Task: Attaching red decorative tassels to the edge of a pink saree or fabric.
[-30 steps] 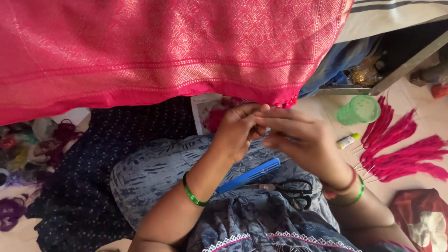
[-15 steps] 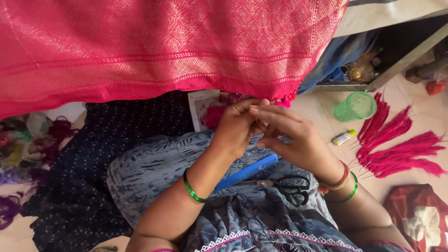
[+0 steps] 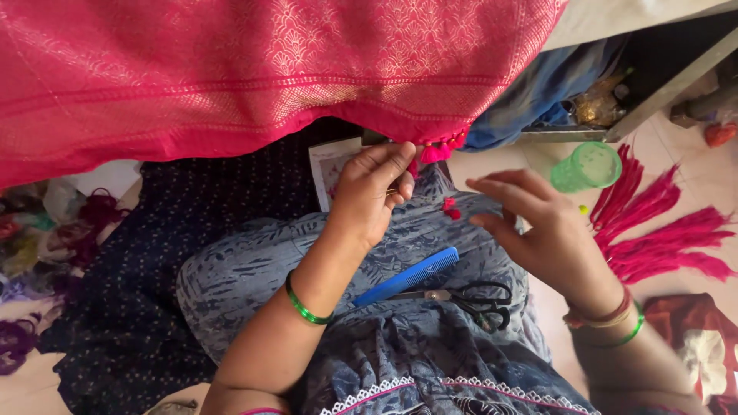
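A: Logging from the head view. Pink cloth (image 3: 254,69) with a gold woven pattern hangs across the top of frame, its hem running from nine o'clock towards two. A short run of small pink tassels (image 3: 440,149) sits on the hem near its right end.

B: How far along, by your reading?

A: Early, I judge. Only that one small cluster is on the hem; the long stretch towards nine o'clock is bare. A pile of loose pink thread bundles (image 3: 661,230) lies at three o'clock, unused.

B: Hands?

A: Left hand (image 3: 367,196) is just under the hem, thumb and forefinger pinched together right beside the tassels, likely on a fine thread or needle, too thin for me to confirm. Right hand (image 3: 542,230) is spread loosely, fingers extended, gripping nothing I can see. A small pink tuft (image 3: 450,207) shows between the two hands; whether it rests on the lap or hangs on a thread I can't tell.

B: Surface and room?

A: The person sits on the floor; the lap is covered in blue-grey printed fabric (image 3: 254,269). A blue comb (image 3: 407,277) and black scissors (image 3: 478,298) lie on it, touching, at about five o'clock from the left hand. A green plastic cup (image 3: 588,166) stands on the pale floor (image 3: 538,165) near the bundles. Dark dotted cloth (image 3: 115,323) and thread scraps (image 3: 31,246) lie at eight to nine o'clock.
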